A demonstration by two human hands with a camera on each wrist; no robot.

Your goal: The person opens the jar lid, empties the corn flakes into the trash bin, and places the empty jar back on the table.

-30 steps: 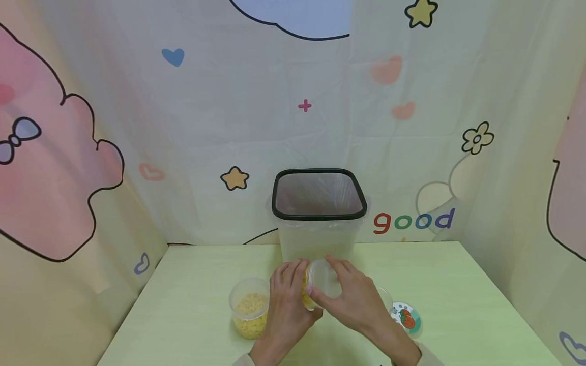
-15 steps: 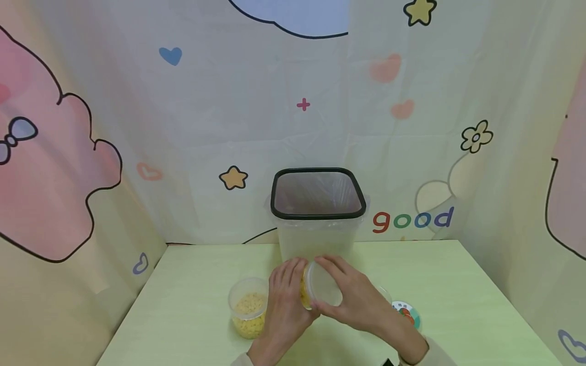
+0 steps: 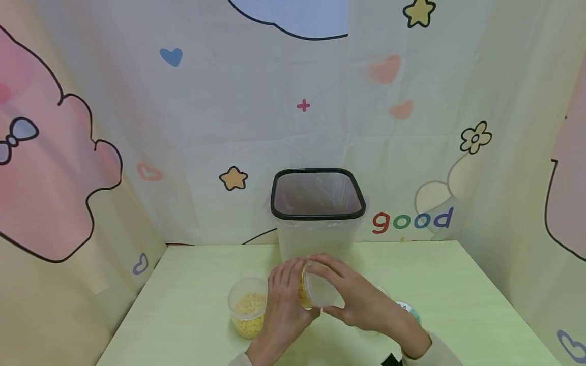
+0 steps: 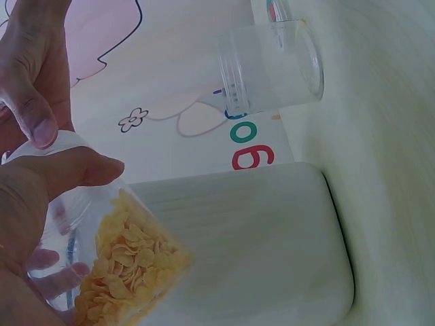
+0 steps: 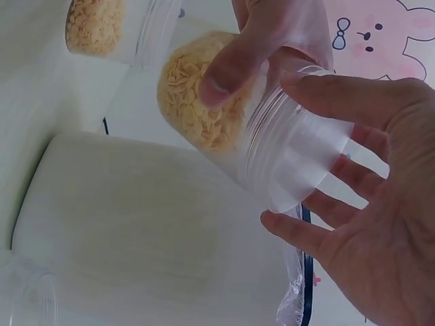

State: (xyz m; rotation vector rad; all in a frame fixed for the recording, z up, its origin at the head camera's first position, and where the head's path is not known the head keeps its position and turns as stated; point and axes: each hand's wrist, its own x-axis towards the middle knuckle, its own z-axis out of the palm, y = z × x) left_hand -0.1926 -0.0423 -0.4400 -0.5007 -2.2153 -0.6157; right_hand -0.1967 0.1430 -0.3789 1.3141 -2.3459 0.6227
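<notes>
My left hand [image 3: 286,300] grips a clear plastic jar [image 5: 234,153] partly filled with yellow flakes, tipped on its side over the table. A frosted screw lid [image 5: 309,159] covers the jar's mouth, facing right in the head view. My right hand [image 3: 361,297] holds this lid, thumb on one side of its edge and fingertips round the other. In the left wrist view the flakes [image 4: 132,258] lie towards the jar's base. Part of the jar is hidden behind my left fingers in the head view.
An uncovered jar of yellow flakes [image 3: 249,315] stands left of my hands. Behind them is a pale bin [image 3: 316,241] with a dark rim and a plastic liner. A clear empty jar [image 4: 272,68] and a round printed disc [image 3: 409,309] are on the right.
My right hand has turned round the lid, its wrist shifting to the right and covering more of the printed disc. My left hand has kept the jar nearly still.
</notes>
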